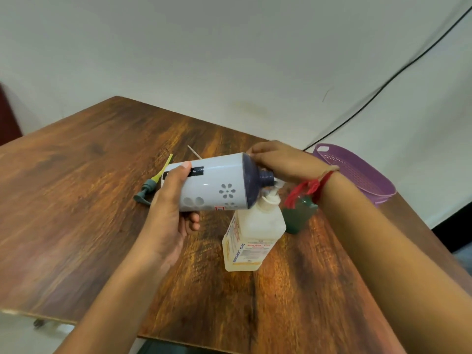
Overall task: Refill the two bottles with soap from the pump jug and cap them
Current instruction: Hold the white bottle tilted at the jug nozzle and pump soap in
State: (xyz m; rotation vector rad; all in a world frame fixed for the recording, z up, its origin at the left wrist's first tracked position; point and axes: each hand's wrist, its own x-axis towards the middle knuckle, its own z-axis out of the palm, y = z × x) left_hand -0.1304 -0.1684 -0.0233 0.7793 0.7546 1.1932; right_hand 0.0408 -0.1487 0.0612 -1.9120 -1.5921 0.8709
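My left hand (170,200) grips a white bottle (217,185) with grey flower prints and a dark purple shoulder. It holds the bottle on its side above the table. The bottle's open neck (267,178) points right, against the white pump spout of the soap jug (251,233). The jug is pale yellow and stands upright. My right hand (281,162) lies on top of the pump head, fingertips touching the white bottle's shoulder. A small green bottle (298,215) stands behind the jug, partly hidden by my right wrist.
A grey pump cap (145,191) with a yellowish tube lies on the wooden table (76,200) to the left of the white bottle. A purple plastic basket (357,172) sits at the table's right edge. A black cable (383,85) runs along the wall.
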